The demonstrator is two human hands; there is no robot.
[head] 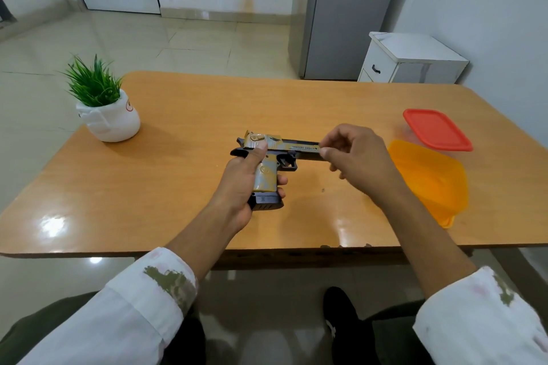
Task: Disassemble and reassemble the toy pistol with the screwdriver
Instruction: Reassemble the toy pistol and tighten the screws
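Note:
A toy pistol [275,154] with a yellow-grey patterned slide and grip and black barrel is held above the middle of the wooden table [184,104], its muzzle pointing right. My left hand [246,181] wraps the grip, thumb resting on the rear of the slide. My right hand [353,154] pinches the front end of the slide and barrel with thumb and fingertips. No screwdriver is visible. A tiny dark speck, perhaps a screw [323,190], lies on the table below my right hand.
An orange plastic container [430,184] sits at the table's right edge, its red lid [437,129] lying behind it. A white pot with a green plant [103,104] stands at the far left. A white cabinet [412,58] and grey door stand beyond the table.

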